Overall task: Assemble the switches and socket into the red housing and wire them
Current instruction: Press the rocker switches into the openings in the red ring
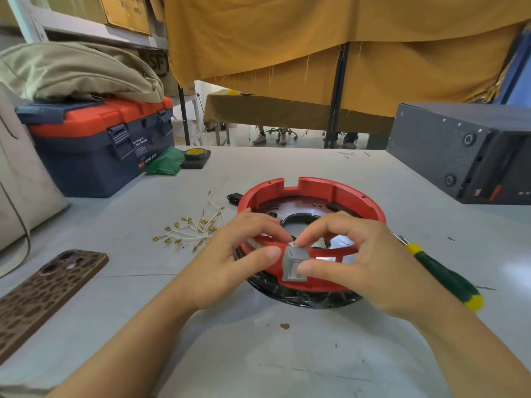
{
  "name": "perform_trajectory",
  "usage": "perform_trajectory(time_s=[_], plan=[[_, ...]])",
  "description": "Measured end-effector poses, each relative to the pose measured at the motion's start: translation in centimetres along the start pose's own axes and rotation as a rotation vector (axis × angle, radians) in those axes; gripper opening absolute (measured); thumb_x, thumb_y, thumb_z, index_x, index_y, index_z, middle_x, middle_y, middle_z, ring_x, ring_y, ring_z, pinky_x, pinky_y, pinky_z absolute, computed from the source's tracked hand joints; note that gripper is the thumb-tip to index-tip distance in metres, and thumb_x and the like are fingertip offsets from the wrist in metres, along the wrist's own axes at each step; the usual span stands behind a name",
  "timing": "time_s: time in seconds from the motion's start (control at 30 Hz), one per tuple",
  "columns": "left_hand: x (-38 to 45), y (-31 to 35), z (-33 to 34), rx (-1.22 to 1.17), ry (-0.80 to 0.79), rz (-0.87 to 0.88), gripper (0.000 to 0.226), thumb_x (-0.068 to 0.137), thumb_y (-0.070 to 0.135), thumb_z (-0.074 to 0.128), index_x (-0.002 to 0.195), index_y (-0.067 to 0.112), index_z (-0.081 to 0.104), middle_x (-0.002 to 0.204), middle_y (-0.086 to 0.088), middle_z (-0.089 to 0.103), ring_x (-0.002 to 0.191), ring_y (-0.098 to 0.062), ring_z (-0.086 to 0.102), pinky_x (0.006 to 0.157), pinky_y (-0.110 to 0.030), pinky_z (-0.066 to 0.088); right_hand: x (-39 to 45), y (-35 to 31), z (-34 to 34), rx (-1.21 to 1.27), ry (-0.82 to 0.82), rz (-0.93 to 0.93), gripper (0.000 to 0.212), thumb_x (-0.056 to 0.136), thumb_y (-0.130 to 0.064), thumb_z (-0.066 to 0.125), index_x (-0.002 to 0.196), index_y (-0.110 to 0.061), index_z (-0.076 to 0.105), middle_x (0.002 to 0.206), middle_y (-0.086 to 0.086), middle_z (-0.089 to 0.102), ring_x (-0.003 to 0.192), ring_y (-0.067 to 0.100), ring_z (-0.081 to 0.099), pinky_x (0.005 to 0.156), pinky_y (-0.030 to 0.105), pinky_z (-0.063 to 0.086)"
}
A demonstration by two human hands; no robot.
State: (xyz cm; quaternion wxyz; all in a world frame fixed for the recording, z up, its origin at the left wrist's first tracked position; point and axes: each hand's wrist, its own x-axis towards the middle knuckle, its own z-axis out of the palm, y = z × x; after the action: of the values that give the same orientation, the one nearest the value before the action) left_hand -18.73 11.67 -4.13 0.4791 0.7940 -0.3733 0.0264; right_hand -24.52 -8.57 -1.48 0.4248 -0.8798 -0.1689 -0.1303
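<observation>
**Both hands on grey switch at housing's near rim**

Red housing (313,196) sits mid-table (287,354), ring-shaped, open side up, w/ black plastic-wrapped part under its near edge. Grey rocker switch (294,267) is at the near rim, tilted, held by both hands. Left hand (230,259): thumb against the switch's left side, index curled down to its top edge. Right hand (359,262): thumb on the switch face, index pinching at top; looks like a small metal terminal there, too small to be sure. Whether the switch is fully seated in its cutout – can't tell.

Left of housing: bunch of white wires w/ brass crimp terminals (192,228), loose on table. Small black part (234,197), maybe the socket, just behind the housing's left edge. Green/yellow-handled screwdriver (442,275) right of housing, partly under right hand. Phone in brown spotted case (43,294) near left. Blue/orange toolbox (97,145) far left, grey equipment box (465,156) far right.
</observation>
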Motion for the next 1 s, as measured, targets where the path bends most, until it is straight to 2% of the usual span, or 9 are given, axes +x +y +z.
perform_trajectory(time_s=[0.1,0.2,0.33,0.43,0.53,0.67,0.73,0.83,1.0], plan=[[-0.2,0.1,0.2,0.125,-0.049,-0.002,0.040,0.070,0.058,0.062,0.107,0.045,0.060,0.121,0.024,0.052,0.128,-0.004,0.039,0.099,-0.010,0.029,-0.3,-0.2,0.4,-0.062,0.026,-0.029,0.018,0.067,-0.034,0.081,0.079,-0.040,0.068,0.100,-0.028,0.055,0.102,-0.011,0.049,0.079,-0.005,0.030],[-0.4,0.2,0.3,0.214,-0.042,0.038,0.045,0.067,0.058,0.067,0.109,0.048,0.056,0.118,0.027,0.050,0.125,-0.006,0.041,0.097,-0.008,0.030,-0.7,-0.3,0.6,-0.097,0.022,-0.071,0.017,0.069,-0.031,0.080,0.081,-0.035,0.069,0.105,-0.028,0.052,0.106,-0.008,0.047,0.081,-0.003,0.029],[-0.6,0.5,0.4,0.240,0.003,0.127,0.048,0.068,0.053,0.071,0.111,0.040,0.053,0.115,0.020,0.052,0.119,-0.014,0.047,0.095,-0.021,0.038,-1.4,-0.1,1.0,-0.178,0.076,-0.125,0.017,0.069,-0.027,0.082,0.081,-0.028,0.070,0.095,-0.023,0.058,0.104,-0.003,0.048,0.084,0.002,0.031],[-1.1,0.7,0.8,0.293,0.019,0.233,0.049,0.069,0.046,0.076,0.110,0.035,0.051,0.118,0.016,0.049,0.119,-0.018,0.047,0.094,-0.026,0.040,-1.5,0.1,1.3,-0.206,0.126,-0.142,0.017,0.067,-0.027,0.083,0.079,-0.025,0.071,0.090,-0.023,0.058,0.104,-0.005,0.047,0.084,-0.002,0.029],[-1.4,1.0,1.2,0.368,0.067,0.335,0.040,0.075,0.039,0.073,0.108,0.035,0.051,0.118,0.016,0.048,0.113,-0.014,0.049,0.090,-0.032,0.043,-1.4,0.3,1.5,-0.193,0.137,-0.148,0.017,0.068,-0.028,0.083,0.079,-0.023,0.070,0.089,-0.020,0.059,0.102,-0.003,0.048,0.084,0.001,0.032],[-1.1,1.0,1.5,0.469,0.152,0.474,0.024,0.080,0.030,0.071,0.098,0.017,0.063,0.109,0.002,0.059,0.103,-0.017,0.055,0.084,-0.038,0.044,-1.2,0.4,1.5,-0.119,0.111,-0.118,0.015,0.070,-0.028,0.081,0.079,-0.025,0.069,0.088,-0.018,0.062,0.099,0.002,0.054,0.082,0.007,0.038],[-1.2,0.9,1.7,0.494,0.163,0.488,0.024,0.079,0.030,0.072,0.093,0.012,0.067,0.108,-0.002,0.061,0.103,-0.020,0.056,0.083,-0.040,0.044,-1.2,0.3,1.4,-0.113,0.087,-0.112,0.015,0.071,-0.029,0.079,0.082,-0.026,0.069,0.091,-0.018,0.062,0.100,0.001,0.054,0.083,0.005,0.037],[-1.3,0.8,1.7,0.465,0.148,0.475,0.025,0.079,0.034,0.072,0.097,0.018,0.063,0.111,-0.002,0.060,0.105,-0.021,0.056,0.083,-0.042,0.045,-1.2,0.2,0.7,-0.098,0.053,-0.096,0.018,0.074,-0.031,0.077,0.089,-0.031,0.068,0.101,-0.021,0.057,0.104,-0.005,0.052,0.086,0.002,0.035],[-1.4,0.6,1.9,0.450,0.128,0.425,0.027,0.078,0.038,0.070,0.094,0.015,0.067,0.115,-0.003,0.059,0.107,-0.022,0.055,0.084,-0.043,0.046,-1.1,0.4,-0.1,-0.135,0.032,-0.044,0.011,0.087,-0.026,0.062,0.096,-0.029,0.067,0.093,-0.022,0.062,0.098,-0.002,0.056,0.078,0.008,0.043]])
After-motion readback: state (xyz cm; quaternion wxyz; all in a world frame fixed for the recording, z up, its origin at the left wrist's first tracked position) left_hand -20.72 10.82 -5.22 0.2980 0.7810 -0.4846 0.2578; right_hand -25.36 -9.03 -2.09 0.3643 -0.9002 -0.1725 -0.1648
